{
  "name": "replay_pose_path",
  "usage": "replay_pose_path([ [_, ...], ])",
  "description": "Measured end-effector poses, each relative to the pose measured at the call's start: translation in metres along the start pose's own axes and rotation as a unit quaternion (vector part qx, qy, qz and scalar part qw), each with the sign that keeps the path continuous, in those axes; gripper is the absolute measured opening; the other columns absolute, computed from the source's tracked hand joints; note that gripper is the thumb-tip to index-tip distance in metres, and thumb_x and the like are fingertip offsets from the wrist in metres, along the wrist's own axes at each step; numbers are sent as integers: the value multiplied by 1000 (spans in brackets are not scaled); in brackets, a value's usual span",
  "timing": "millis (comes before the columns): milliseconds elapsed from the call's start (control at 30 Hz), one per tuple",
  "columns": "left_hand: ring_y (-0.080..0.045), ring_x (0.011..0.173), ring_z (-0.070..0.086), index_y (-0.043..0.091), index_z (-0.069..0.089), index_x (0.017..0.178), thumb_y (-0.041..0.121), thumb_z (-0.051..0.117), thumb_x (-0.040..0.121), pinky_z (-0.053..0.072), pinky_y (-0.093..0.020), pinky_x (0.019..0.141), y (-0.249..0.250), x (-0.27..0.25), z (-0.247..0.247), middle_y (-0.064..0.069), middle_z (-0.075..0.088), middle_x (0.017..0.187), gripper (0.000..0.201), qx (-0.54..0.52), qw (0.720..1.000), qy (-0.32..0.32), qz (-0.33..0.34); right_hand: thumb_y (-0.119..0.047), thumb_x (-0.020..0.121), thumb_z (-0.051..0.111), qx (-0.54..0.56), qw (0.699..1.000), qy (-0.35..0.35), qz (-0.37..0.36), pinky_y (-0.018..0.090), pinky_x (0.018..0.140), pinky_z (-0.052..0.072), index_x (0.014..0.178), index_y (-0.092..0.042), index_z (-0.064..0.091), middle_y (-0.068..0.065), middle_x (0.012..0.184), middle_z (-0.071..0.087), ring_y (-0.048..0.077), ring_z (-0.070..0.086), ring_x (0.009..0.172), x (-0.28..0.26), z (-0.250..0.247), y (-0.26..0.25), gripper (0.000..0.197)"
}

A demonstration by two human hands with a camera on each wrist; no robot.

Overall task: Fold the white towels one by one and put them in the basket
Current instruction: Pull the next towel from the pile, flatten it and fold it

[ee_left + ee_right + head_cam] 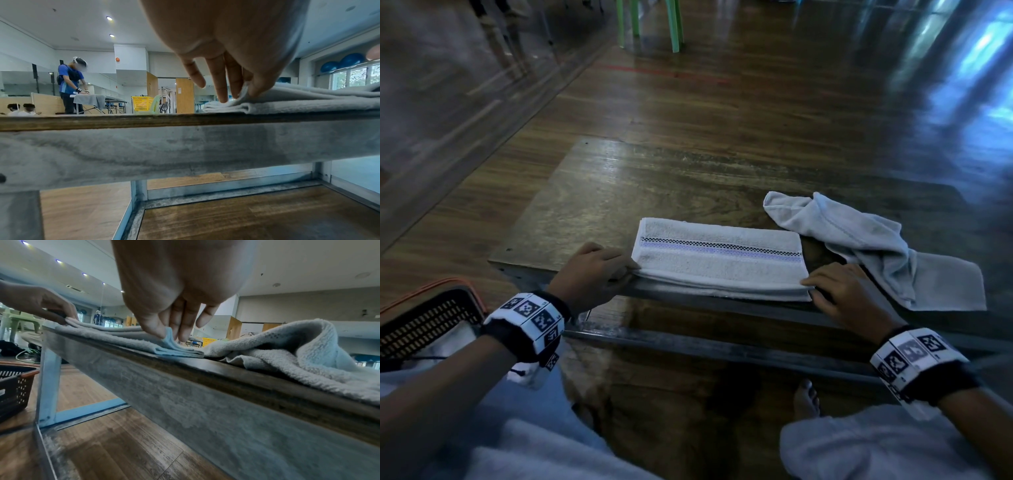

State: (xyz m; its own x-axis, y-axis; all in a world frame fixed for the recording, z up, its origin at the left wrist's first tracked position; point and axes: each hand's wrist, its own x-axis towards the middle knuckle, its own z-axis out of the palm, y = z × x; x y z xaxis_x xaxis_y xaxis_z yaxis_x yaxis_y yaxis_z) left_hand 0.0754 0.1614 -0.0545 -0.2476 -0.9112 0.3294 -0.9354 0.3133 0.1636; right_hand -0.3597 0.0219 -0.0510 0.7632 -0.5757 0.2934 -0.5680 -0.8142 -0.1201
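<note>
A white towel (719, 260) with a blue and black stripe lies folded in a long strip at the near edge of the low wooden table (592, 192). My left hand (599, 270) pinches its left near corner between thumb and fingers (244, 91). My right hand (839, 291) pinches the right near corner (168, 335). A second white towel (866, 243) lies crumpled on the table to the right, its near end touching the folded one (287, 347). The dark basket (424, 322) with an orange rim stands on the floor at my left, holding white cloth.
The table has a grey metal frame (185, 154) and a lower shelf (267, 216). My knees and a bare foot (806, 397) are in front of it. Green chair legs (674, 20) stand far behind. Another person (71, 84) works at a distant table, near a yellow basket (141, 103).
</note>
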Motion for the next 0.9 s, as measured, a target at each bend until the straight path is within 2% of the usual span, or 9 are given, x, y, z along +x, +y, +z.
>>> replay_pose_path([
  [67,-16,79,66,22,67,95,33,47,85,34,-29,77,-1,-2,-1,5,70,96,25,-5,1000,7,0,-16,80,64,7,1000,7,3,31,77,42,99,-15,69,-2,93,66,15,61,84,0,-2,-2,20],
  [167,-15,80,66,23,65,96,35,49,84,36,-29,76,-1,-7,4,6,68,96,23,-5,1000,-9,16,-12,74,74,5,1000,-12,3,29,80,39,100,-18,69,-4,95,66,13,61,87,-3,-1,-6,27],
  [233,-15,83,66,23,64,99,35,53,81,36,-29,77,-2,-9,7,6,67,98,24,6,999,-23,25,-18,71,78,3,999,-31,5,27,82,37,102,-19,69,-5,98,66,12,59,91,-5,1,-7,32],
  [333,-15,89,65,22,61,102,34,67,74,35,-28,81,-3,-10,10,5,66,100,31,34,998,-43,31,-29,67,80,-6,999,-52,9,27,84,35,105,-20,67,-4,101,65,13,60,93,-6,1,-7,41],
  [500,-15,82,68,23,65,93,39,51,79,33,-27,78,-4,-5,5,6,69,94,26,25,999,-32,25,-25,69,81,-14,999,-52,-1,27,82,37,103,-19,67,-3,100,65,14,60,92,-5,2,-9,38],
  [733,-17,80,67,24,62,91,38,50,78,32,-28,78,0,-5,6,7,68,91,23,36,999,-39,5,-20,68,81,-22,999,-43,-6,25,76,38,97,-18,66,-3,95,64,14,61,86,-6,3,-14,33],
  [800,-17,81,67,24,60,91,37,58,76,33,-29,79,1,-4,8,7,67,92,20,51,998,-46,4,-19,67,81,-25,999,-43,-13,25,74,39,95,-18,66,-3,93,63,14,61,84,-6,1,-17,31],
  [900,-18,84,66,21,60,94,27,79,66,39,-32,79,4,-3,9,4,65,94,34,75,995,-70,5,-18,70,79,-25,998,-48,-12,25,74,40,95,-18,67,-3,93,64,14,61,85,-4,-2,-13,28],
])
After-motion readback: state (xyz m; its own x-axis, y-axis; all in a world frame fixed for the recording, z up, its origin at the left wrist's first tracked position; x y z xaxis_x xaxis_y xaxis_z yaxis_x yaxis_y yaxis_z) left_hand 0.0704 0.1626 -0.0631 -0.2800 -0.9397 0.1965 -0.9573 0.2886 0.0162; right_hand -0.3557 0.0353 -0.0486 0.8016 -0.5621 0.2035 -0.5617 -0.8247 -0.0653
